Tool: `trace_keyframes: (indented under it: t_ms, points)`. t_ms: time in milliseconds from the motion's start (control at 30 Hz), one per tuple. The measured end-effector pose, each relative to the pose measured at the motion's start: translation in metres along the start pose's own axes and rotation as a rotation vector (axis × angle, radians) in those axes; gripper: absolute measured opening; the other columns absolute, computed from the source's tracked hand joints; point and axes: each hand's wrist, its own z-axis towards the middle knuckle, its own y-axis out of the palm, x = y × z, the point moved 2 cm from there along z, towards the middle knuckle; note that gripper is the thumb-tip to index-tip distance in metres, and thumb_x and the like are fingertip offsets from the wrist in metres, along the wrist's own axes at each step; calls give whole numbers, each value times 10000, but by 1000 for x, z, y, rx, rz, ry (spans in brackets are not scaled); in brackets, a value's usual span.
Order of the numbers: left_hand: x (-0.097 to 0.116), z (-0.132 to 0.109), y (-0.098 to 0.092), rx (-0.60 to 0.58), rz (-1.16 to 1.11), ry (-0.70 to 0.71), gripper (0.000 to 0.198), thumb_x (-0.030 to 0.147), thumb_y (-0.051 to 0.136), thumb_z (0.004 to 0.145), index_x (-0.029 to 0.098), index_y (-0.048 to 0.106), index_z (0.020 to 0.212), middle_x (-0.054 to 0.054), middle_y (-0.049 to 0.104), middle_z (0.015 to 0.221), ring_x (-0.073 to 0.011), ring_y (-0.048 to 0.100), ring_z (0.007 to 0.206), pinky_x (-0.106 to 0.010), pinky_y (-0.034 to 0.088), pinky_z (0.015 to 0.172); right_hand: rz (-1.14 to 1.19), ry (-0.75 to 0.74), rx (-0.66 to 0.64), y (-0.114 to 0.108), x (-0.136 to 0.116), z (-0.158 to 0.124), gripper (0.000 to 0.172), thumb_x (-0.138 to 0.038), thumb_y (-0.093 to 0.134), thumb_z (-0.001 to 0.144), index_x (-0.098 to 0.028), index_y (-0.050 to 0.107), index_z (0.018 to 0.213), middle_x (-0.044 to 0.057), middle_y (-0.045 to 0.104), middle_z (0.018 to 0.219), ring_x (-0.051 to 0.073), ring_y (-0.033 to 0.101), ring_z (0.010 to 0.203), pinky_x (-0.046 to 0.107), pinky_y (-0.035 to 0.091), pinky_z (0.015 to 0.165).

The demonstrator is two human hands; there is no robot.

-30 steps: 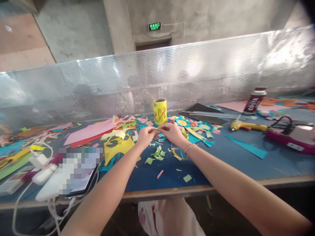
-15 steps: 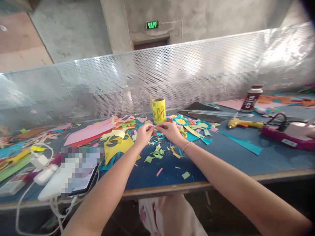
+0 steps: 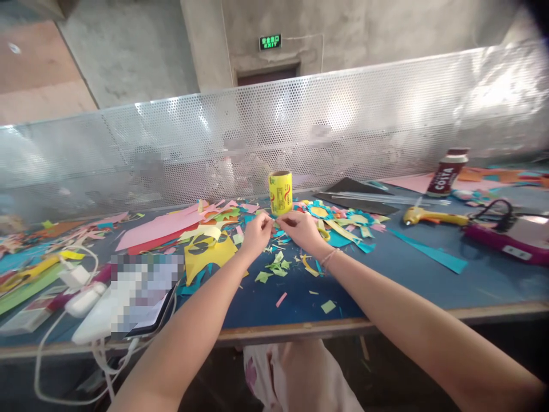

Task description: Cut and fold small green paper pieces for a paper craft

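Observation:
My left hand (image 3: 255,233) and my right hand (image 3: 301,228) meet over the middle of the blue table (image 3: 412,274), fingers pinched together on a small pale paper strip (image 3: 275,221) held between them. Just behind the hands stands a yellow tape roll (image 3: 280,193). Green paper scraps (image 3: 274,268) lie on the table below the hands. Blue and yellow paper flowers (image 3: 319,211) lie right of my right hand. A cut yellow sheet (image 3: 206,250) lies left of my left hand.
A yellow glue gun (image 3: 433,217), a brown bottle (image 3: 448,172) and a pink device (image 3: 506,237) sit at the right. A phone and white charger with cables (image 3: 90,303) lie at the left front. Pink paper (image 3: 158,228) and a perforated metal screen (image 3: 343,126) lie behind.
Both hands stay pinched together at the same spot; only the camera view has shifted slightly.

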Motion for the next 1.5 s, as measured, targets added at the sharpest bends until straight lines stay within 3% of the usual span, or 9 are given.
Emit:
trace_keyframes:
  t_ms: [200, 433, 533, 700, 900, 1067, 1167, 1333, 1500]
  points:
    - [3, 0, 0, 4, 16, -18, 155, 231, 528, 763, 202, 465, 624, 16, 558, 543, -121, 508, 518, -232, 362, 562, 48, 57, -43, 4, -1, -1, 155, -219, 528, 719, -157, 671, 721, 39, 662, 682, 143, 586, 636, 263, 466, 600]
    - [-7, 10, -17, 155, -69, -121, 136, 198, 481, 765, 200, 447, 634, 30, 569, 548, -110, 515, 486, -228, 387, 544, 182, 333, -14, -12, 39, 10, 157, -277, 569, 703, -143, 643, 665, 16, 619, 563, 129, 569, 527, 261, 477, 535]
    - [-9, 10, -17, 133, -84, -138, 130, 196, 490, 755, 197, 457, 629, 33, 561, 528, -108, 510, 475, -230, 391, 540, 48, 252, -22, -19, 44, 12, 155, -272, 575, 718, -144, 658, 695, 33, 650, 621, 143, 596, 593, 277, 489, 598]
    - [-7, 6, -5, 14, -114, -174, 134, 181, 491, 751, 190, 463, 620, 31, 533, 506, -104, 492, 460, -226, 383, 517, -30, 37, -82, -8, 15, 6, 168, -265, 564, 751, -170, 677, 831, 54, 687, 839, 145, 620, 733, 263, 489, 667]
    - [-10, 6, -1, -75, -32, -35, 126, 250, 464, 804, 191, 444, 694, 22, 530, 562, -107, 506, 515, -223, 390, 526, 24, 138, -210, 4, 0, 1, 246, -359, 545, 759, -145, 650, 697, 22, 614, 577, 121, 542, 531, 242, 426, 518]
    - [-10, 5, -2, -102, 63, 86, 175, 324, 444, 832, 191, 423, 720, 23, 526, 590, -111, 513, 563, -235, 386, 565, 227, 202, -226, 3, 3, 2, 287, -419, 564, 719, -142, 608, 660, 4, 571, 552, 114, 529, 526, 242, 428, 525]
    - [-10, 4, -2, -99, 79, 119, 186, 330, 441, 835, 191, 420, 714, 24, 524, 590, -107, 512, 565, -233, 379, 569, 207, 170, -228, 4, 2, 2, 259, -386, 544, 739, -145, 601, 661, 1, 558, 552, 109, 511, 522, 244, 422, 521]
    - [-12, 7, -2, -51, -47, -5, 195, 307, 482, 812, 186, 413, 674, 30, 516, 548, -94, 485, 501, -222, 372, 520, 2, -66, -129, 4, -2, -1, 128, -249, 534, 761, -163, 622, 797, 42, 593, 754, 135, 553, 669, 263, 478, 599]
    - [-10, 8, -2, -10, -182, -163, 190, 265, 524, 786, 171, 438, 645, 32, 516, 518, -79, 459, 451, -216, 369, 494, -9, -203, -127, 4, 0, -3, 182, -219, 555, 768, -193, 625, 934, 62, 573, 887, 154, 570, 788, 287, 528, 668]
